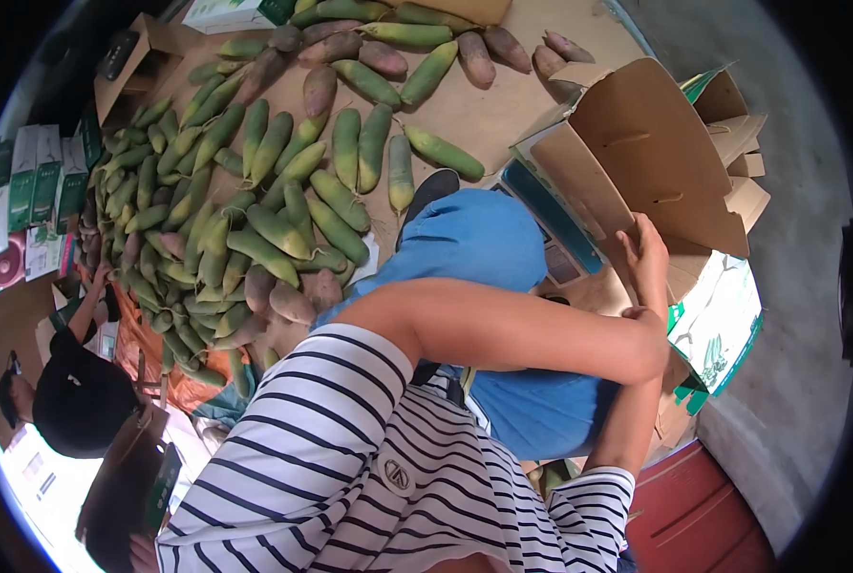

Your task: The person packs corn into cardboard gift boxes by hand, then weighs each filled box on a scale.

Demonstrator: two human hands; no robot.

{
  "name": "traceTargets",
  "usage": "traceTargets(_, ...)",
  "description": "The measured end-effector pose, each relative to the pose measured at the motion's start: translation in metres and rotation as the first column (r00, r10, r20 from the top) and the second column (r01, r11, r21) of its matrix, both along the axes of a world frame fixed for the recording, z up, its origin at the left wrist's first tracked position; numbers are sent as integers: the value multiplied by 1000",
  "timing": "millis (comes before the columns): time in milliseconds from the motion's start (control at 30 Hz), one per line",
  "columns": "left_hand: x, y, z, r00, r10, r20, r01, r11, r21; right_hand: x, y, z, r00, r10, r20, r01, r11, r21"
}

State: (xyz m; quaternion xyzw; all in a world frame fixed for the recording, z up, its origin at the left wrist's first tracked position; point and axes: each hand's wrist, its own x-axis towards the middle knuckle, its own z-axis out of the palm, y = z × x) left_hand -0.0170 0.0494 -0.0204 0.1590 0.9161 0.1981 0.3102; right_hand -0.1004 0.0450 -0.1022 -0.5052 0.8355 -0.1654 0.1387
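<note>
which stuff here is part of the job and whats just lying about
Likely in the job:
- open cardboard box, a hand at its edge
- green vegetables
- reddish vegetables

Seemingly lying about:
- pink object, far left
- black object, upper left

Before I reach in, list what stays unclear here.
Head view: the wearer's second hand, mostly or wholly hidden where the forearms cross; which arm owns the visible hand is unclear.
Head view: rest of the dark shoe, behind blue trousers.
Head view: lettering on the white box at right, too small.
Head view: red panel, cut by the lower edge.
</note>
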Motion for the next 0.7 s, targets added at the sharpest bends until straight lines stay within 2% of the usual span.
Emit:
traceTargets(100,20,-19,24,913,108,-393,-8,969,247,-2,6,-1,997,33,69,-31,999,-39)
traceTargets(167,34,-44,50,830,140,-539,21,959,282,-7,11,-2,994,74,78,-72,997,-27)
traceTargets(200,51,-65,63,761,361,-538,-100,886,453,-8,13,-2,992,93,82,-91,996,-23)
traceTargets(233,67,-88,54,641,528,-557,-144,795,589,-9,13,-4,991,80,109,-79,997,-10)
traceTargets(300,100,-133,36,337,795,-505,-98,563,821,-18,29,-23,994,112,-10,-113,993,-47)
traceTargets(333,116,-151,9,100,888,-448,-88,456,885,-21,34,-31,990,123,-74,-128,990,-65)
traceTargets(367,144,-172,-15,112,945,-307,-251,326,911,5,12,10,997,27,76,-36,992,120)
traceTargets(400,176,-189,-38,38,991,-131,-540,131,831,14,10,18,996,85,-32,-80,988,128)
traceTargets(433,209,-208,-92,-87,961,-263,-653,145,743,17,10,20,995,83,-64,-73,986,150)
traceTargets(467,248,-226,-146,-139,915,-378,-737,160,657,19,9,21,992,85,-94,-67,982,174)
traceTargets(500,297,-234,-191,-197,930,-310,-829,11,560,20,9,21,991,77,-111,-56,982,182)
traceTargets(533,348,-235,-236,-282,890,-358,-915,-136,381,22,9,22,990,72,-125,-47,980,192)
traceTargets(567,397,-231,-259,-367,871,-326,-911,-265,318,25,9,22,988,67,-138,-38,978,206)
traceTargets(600,439,-226,-284,-401,831,-387,-916,-376,142,28,9,23,985,71,-157,-34,974,226)
traceTargets(667,512,-210,-330,-489,693,-530,-801,-598,-42,30,6,27,975,74,-209,-18,966,259)
traceTargets(700,526,-203,-334,-621,632,-464,-702,-712,-31,31,4,29,976,66,-208,-5,959,284)
